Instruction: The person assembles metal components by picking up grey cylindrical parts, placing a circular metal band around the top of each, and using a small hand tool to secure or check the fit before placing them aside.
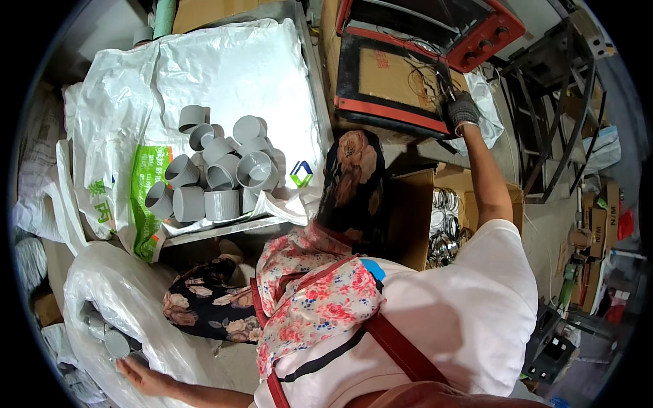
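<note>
A: How are the arms placed?
B: The right arm stretches far forward, its gloved right hand (464, 112) at the corner of the red oven's (394, 115) lowered door. The left forearm reaches out low to the side, and the bare left hand (138, 378) is at the mouth of a clear plastic bag (92, 279).
A: Are the fingers closed?
B: The right ones curl by a dark tool (445, 90), but I can't tell if they're clamped on it. I can't tell whether the left ones touch the nearest cup either.
A: What's in the bag?
B: Several grey ribbed cups (117, 344). More sit in a loose pile (221, 166) on white plastic sacking (224, 68) over the counter.
A: Other containers?
B: An open cardboard box (411, 217), holding shiny metal rings (445, 228). On the oven door lies a cardboard sheet (388, 78) with thin wires (423, 80).
</note>
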`<state>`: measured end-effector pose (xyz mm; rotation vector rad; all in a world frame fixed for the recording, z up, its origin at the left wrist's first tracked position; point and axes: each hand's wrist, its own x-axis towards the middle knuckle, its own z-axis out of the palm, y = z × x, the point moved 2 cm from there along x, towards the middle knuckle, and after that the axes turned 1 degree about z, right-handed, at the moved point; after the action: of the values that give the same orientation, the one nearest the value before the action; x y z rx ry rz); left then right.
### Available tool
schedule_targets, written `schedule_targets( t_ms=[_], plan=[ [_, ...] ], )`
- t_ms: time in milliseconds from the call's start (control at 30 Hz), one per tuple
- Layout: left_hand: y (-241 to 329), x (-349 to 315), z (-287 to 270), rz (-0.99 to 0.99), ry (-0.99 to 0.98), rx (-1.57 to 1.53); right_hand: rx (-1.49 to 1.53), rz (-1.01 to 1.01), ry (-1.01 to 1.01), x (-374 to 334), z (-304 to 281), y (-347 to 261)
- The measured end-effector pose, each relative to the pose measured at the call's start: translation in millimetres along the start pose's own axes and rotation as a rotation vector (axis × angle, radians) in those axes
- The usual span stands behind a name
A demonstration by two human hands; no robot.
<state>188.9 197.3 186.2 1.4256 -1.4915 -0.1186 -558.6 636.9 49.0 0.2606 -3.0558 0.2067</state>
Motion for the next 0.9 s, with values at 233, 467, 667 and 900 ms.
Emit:
schedule_targets(
  t_ms=[233,467,667,900],
  plan=[
    [54.8,-58.6,72.2,-0.016,-0.318,-0.118,0.088,-0.356,0.058,-4.9,-8.9,-45.7],
    [46.8,-83.9,96.8,0.139,-0.398,-0.054,-0.111,-0.538,0.035,-1.4,-27.9,-73.7],
    [46.5,-101.6,100.1,0.098,-0.311,0.059,-0.224,-0.567,0.315,52.4,-83.9,-114.7],
    [46.9,-119.7,114.8,0.313,-0.365,0.082,-0.450,-0.370,0.350,166.6,-121.5,-127.3]
  ],
)
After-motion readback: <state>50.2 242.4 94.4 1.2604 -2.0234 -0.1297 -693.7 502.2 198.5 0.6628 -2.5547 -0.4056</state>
